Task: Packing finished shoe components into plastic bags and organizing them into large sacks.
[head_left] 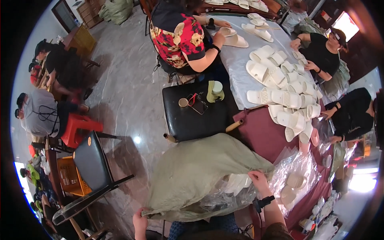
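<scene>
A large olive-green woven sack [188, 172] lies in front of me, its mouth turned toward me. My left hand [140, 221] is closed on the left corner of its rim. At the right end of the opening, my right hand [259, 180] grips the upper edge of the cloth. Clear plastic bags [236, 194] with pale contents show inside the mouth. Just beyond my right hand, clear plastic wrapping [298, 168] covers part of the maroon table, with beige slippers [297, 180] in or under it.
Behind the sack stands a black chair [192, 124] holding a green slipper [215, 91] and a small round roll [183, 102]. White slippers [292, 98] are heaped on the covered table, where co-workers handle them. To the left are another black chair [93, 160] and a red stool [81, 127].
</scene>
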### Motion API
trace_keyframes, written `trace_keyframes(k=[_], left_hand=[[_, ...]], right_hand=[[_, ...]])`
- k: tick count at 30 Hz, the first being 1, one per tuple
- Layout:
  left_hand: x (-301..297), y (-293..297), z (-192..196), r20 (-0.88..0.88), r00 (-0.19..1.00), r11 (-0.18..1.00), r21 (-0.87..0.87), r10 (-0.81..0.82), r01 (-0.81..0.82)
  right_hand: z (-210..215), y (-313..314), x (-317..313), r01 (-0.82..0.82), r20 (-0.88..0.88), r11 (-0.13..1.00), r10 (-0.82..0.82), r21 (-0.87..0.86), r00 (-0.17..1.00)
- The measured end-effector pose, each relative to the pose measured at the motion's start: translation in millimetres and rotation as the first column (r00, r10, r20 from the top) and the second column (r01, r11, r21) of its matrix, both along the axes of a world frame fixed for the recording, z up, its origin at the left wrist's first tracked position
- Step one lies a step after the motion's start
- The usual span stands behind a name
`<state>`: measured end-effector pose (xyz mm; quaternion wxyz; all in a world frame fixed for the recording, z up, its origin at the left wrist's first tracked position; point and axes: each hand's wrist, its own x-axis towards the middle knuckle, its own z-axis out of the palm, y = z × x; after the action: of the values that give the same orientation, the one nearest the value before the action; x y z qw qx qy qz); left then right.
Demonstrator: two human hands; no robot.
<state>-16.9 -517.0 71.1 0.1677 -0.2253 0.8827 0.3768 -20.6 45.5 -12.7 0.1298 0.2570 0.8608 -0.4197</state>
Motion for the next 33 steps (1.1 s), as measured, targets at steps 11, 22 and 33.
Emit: trace_keyframes(k=[11, 22, 33], left_hand=[[52.2, -93.5, -147.6, 0.030, 0.976, 0.899, 0.384, 0.216, -0.211], [39.0, 49.9, -151.8, 0.511, 0.830, 0.855, 0.512, -0.224, -0.084], [44.0, 45.2, -108.6, 0.504, 0.786, 0.550, 0.566, 0.358, -0.614]], right_hand=[[72.9, -64.8, -38.5, 0.461, -0.601, 0.838, -0.213, 0.293, 0.770], [-22.7, -13.0, -0.1, -0.042, 0.318, 0.821, -0.173, 0.570, 0.932], [31.9, -52.5, 63.0, 0.553, -0.088, 0.678, -0.667, -0.484, 0.740]])
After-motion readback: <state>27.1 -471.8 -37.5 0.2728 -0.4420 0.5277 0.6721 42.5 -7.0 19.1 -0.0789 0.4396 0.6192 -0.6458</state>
